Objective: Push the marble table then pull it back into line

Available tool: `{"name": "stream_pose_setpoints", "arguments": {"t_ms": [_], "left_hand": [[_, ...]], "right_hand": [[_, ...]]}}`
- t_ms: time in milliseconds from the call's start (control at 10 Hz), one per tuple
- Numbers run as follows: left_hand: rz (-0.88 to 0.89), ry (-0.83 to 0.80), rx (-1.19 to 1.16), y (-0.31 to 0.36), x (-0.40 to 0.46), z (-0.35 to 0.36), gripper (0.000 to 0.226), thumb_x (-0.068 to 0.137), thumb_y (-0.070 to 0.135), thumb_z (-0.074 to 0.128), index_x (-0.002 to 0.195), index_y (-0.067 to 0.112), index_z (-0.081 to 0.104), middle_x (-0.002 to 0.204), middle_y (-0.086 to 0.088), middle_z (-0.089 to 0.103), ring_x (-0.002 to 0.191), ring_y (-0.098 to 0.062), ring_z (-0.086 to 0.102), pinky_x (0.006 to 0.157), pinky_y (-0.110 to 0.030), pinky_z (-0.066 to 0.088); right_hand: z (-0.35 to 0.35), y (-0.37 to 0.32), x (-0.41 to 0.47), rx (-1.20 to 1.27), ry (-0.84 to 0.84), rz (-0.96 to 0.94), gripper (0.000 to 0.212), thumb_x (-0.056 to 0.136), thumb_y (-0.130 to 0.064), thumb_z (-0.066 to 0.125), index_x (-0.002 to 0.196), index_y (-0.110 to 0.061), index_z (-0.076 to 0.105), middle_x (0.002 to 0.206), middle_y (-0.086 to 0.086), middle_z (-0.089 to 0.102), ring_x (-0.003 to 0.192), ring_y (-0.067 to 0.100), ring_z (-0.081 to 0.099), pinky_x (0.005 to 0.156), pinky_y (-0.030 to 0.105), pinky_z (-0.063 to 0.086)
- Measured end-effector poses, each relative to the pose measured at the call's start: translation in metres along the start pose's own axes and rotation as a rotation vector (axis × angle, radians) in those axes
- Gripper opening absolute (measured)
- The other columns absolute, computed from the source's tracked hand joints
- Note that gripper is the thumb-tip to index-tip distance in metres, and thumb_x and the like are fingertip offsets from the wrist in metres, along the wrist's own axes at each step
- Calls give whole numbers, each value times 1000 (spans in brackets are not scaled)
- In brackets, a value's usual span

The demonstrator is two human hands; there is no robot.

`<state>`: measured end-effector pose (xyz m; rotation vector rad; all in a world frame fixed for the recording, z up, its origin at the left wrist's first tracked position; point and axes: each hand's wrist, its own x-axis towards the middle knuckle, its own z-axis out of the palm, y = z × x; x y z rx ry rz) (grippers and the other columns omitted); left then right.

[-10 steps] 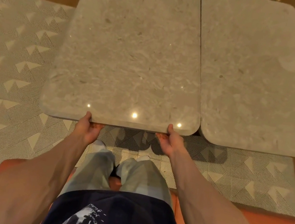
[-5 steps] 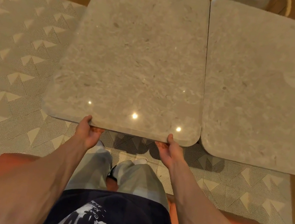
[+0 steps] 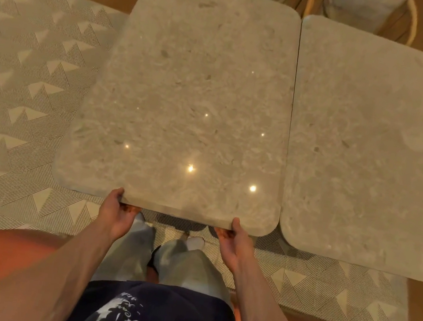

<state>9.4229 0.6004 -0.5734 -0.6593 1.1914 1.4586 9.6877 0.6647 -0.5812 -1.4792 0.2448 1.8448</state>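
- Left hand [image 3: 115,214]: I log it at the near edge of the marble table [image 3: 194,106], thumb up over the rim, fingers curled underneath and mostly hidden; clamped on the slab's edge left of centre. Forearm runs up from the lower left.
- Right hand [image 3: 236,242]: same grip, thumb on the rim near the slab's near right corner, fingers tucked below; forearm enters from the lower right. The two hands sit well apart, one toward each end of that edge.
- Marble tables, count two: the gripped one, and a second marble table [image 3: 368,159] just beside it on the right. A thin seam divides them; I cannot tell whether they touch.
- Alignment: the gripped slab's near edge sits farther from me than its neighbour's near edge, and its far edge extends beyond the neighbour's far edge.
- Position of task item: directly ahead of me, its near edge above my feet and held in both hands.
- Chairs, count two: chair backs [image 3: 369,12] partly visible beyond the far edges.
- Rug [image 3: 19,87], count one: triangle-patterned, under the tables and spreading left.
- Orange seat [image 3: 6,257], count one: under me.
- Light reflections: three bright spots on the gripped slab near its near edge, plus fainter ones.
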Motion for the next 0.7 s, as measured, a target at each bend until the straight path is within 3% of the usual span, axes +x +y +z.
{"name": "stream_pose_setpoints", "arguments": {"t_ms": [100, 200, 300, 400, 500, 600, 700], "left_hand": [[-23, 27, -15, 3, 2, 4, 25, 104, 20, 40, 109, 6, 59, 112, -10, 62, 93, -22, 62, 103, -38, 47], [-71, 57, -12, 9, 3, 5, 27, 103, 20, 40, 125, 8, 51, 112, -12, 61, 94, -25, 61, 106, -39, 44], [-169, 117, 284, 26, -2, 6, 29, 104, 25, 42, 120, 2, 52, 102, -18, 63, 91, -30, 63, 90, -42, 53], [-189, 142, 837, 45, -11, 7, 35, 101, 32, 45, 96, 0, 58, 71, -20, 70, 63, -32, 69, 55, -36, 58], [-43, 166, 1187, 78, -19, 6, 28, 93, 19, 56, 81, -4, 66, 57, -17, 68, 42, -25, 61, 47, -25, 49], [135, 180, 1098, 105, -23, 10, 22, 93, 7, 52, 86, -6, 68, 69, -25, 68, 50, -27, 62, 51, -27, 51], [184, 113, 953, 136, -40, 20, 27, 96, 4, 46, 96, -14, 67, 85, -33, 69, 63, -32, 65, 50, -30, 56]], "right_hand": [[5, -2, -3, 11, -18, 17, 19, 103, -6, 49, 121, -2, 55, 128, 22, 59, 125, 37, 55, 115, 54, 38], [9, -7, -5, 40, -9, 76, 18, 104, -7, 47, 117, 2, 55, 118, 24, 62, 115, 37, 59, 113, 50, 41], [10, -15, -10, -156, 38, 82, 21, 104, -14, 47, 110, 4, 57, 106, 22, 64, 97, 32, 63, 95, 45, 51], [7, -24, -19, -712, 96, 45, 34, 103, -32, 51, 100, 1, 61, 90, 21, 61, 76, 33, 60, 71, 45, 52], [32, -38, -26, -1067, 65, 34, 30, 96, -18, 51, 90, 8, 67, 79, 23, 69, 63, 31, 66, 56, 34, 56], [77, -33, -23, -1081, -38, -2, 21, 91, -6, 56, 90, 10, 69, 72, 25, 65, 54, 28, 61, 52, 31, 52], [148, -7, -18, -1085, -191, -42, 18, 94, -5, 57, 87, 7, 69, 77, 27, 68, 56, 29, 65, 53, 30, 56]]}}
